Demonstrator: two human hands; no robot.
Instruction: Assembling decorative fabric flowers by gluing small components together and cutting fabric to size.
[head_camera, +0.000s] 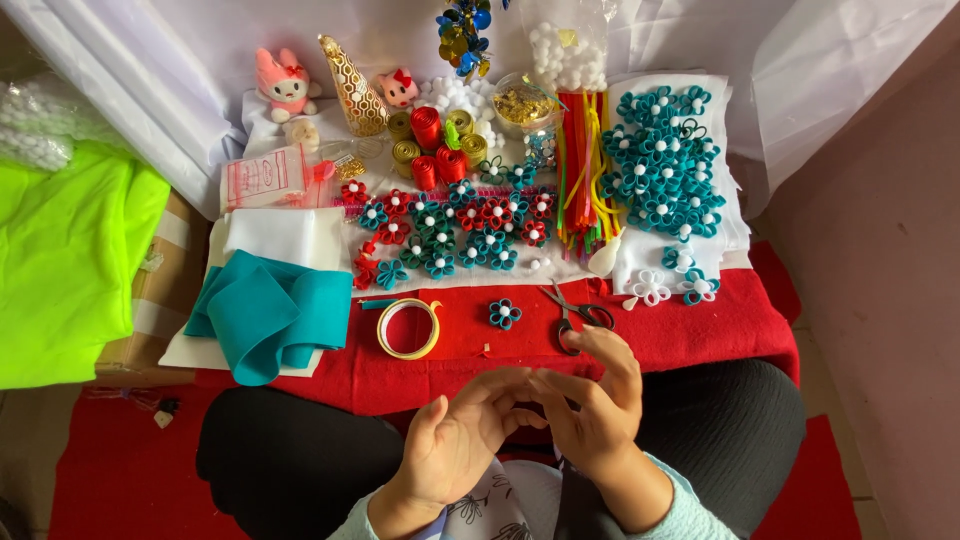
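Observation:
My left hand (455, 440) and my right hand (592, 400) meet above my lap, fingertips touching. The left palm is turned up with its fingers apart and nothing visible in it. The right hand's fingers curl toward the left's; whether something small sits between the tips is hidden. Nearest on the red cloth (720, 330) lie small scissors (575, 315), just beyond my right hand. A single teal felt flower (505, 314) and a yellow-rimmed tape ring (408, 328) lie to their left.
Folded teal felt (270, 315) lies at the left. Behind are red and teal flowers (450, 230), a teal flower pile (665, 165), pipe cleaners (585, 170), ribbon rolls (435, 140) and a gold cone (355, 90). Neon green fabric (60, 260) covers a box far left.

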